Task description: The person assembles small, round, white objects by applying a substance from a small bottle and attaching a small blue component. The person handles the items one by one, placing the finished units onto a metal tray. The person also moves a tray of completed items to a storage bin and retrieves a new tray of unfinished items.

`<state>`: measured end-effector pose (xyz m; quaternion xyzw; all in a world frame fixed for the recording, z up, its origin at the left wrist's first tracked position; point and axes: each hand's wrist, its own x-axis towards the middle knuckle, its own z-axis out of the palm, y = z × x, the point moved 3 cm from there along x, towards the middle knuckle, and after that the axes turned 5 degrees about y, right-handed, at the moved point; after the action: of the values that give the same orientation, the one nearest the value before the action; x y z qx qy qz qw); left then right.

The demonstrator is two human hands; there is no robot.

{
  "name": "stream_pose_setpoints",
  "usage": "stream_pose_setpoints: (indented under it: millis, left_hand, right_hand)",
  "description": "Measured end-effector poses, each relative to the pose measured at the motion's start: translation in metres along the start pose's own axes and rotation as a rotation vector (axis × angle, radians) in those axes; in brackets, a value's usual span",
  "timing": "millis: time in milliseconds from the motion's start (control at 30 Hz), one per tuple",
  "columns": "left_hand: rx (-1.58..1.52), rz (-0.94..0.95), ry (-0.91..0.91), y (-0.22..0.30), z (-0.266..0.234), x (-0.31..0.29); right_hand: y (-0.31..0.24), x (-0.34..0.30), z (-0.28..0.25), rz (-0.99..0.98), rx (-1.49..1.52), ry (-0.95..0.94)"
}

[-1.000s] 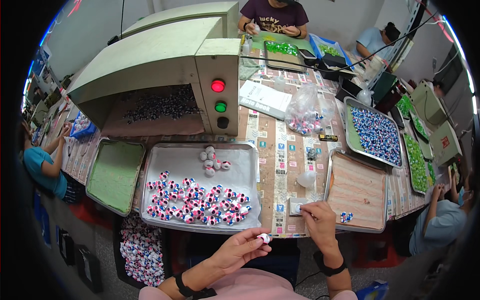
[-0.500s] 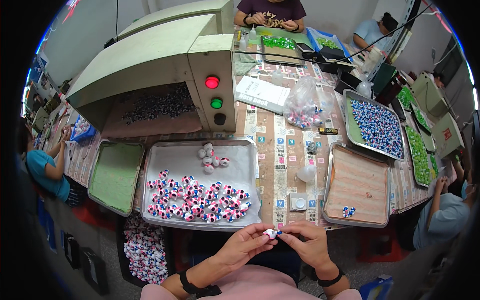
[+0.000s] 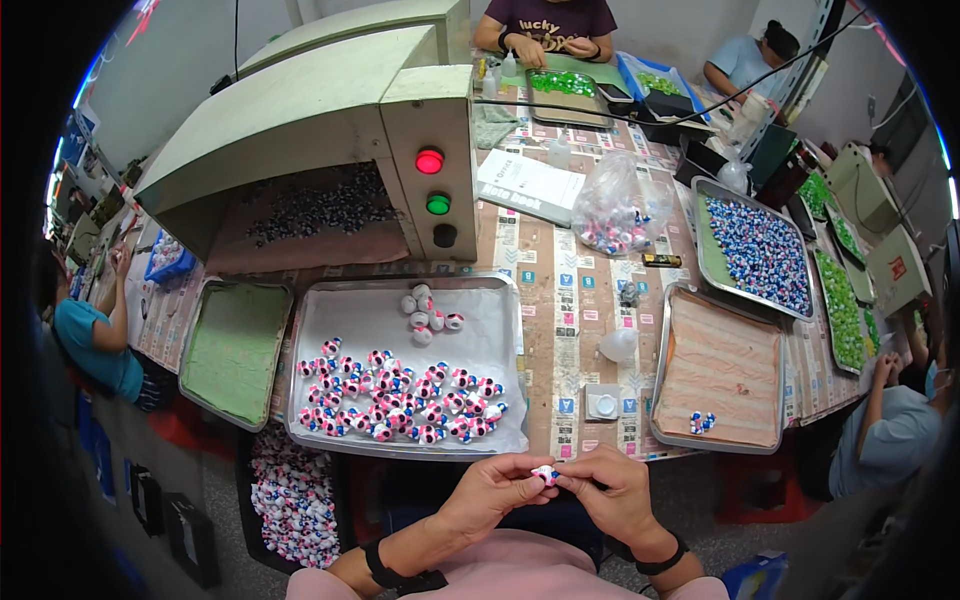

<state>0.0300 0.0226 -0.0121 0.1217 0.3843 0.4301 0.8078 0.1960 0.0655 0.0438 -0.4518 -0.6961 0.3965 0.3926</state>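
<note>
Just in front of the table's edge, my left hand pinches a small white, pink and dark figurine piece between thumb and fingertips. My right hand meets it from the other side, its thumb and fingers closed at the piece's right end and hiding part of it. Beyond them lies a paper-lined metal tray with many similar pink, white and blue figurines. Several plain white ones sit apart at its back. Few small blue-and-white pieces rest on the right tray, lined in peach.
A beige machine with red and green lights stands at the back left. A squeeze bottle, a small white dish, and a plastic bag are on the table. A tub of figurines stands below left. Co-workers sit around.
My right fingers have closed in on the figurine piece, and the blue bit that showed between the hands is now mostly covered. The view has shifted slightly.
</note>
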Motion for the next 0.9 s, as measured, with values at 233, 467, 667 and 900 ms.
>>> stream_pose_setpoints:
  millis: [233, 467, 667, 900]
  left_hand:
    - [0.096, 0.067, -0.016, 0.018, 0.002, -0.009]
    - [1.365, 1.013, 0.573, 0.104, -0.029, -0.031]
    - [1.52, 1.039, 0.703, 0.124, -0.056, -0.032]
    - [1.717, 1.039, 0.527, 0.17, -0.054, 0.007]
  right_hand:
    - [-0.004, 0.006, -0.002, 0.042, 0.115, -0.071]
    - [0.012, 0.005, -0.038, 0.037, -0.103, 0.197]
    - [0.038, -0.01, -0.069, 0.156, -0.137, 0.34]
    - [0.041, -0.016, -0.081, 0.136, -0.143, 0.408]
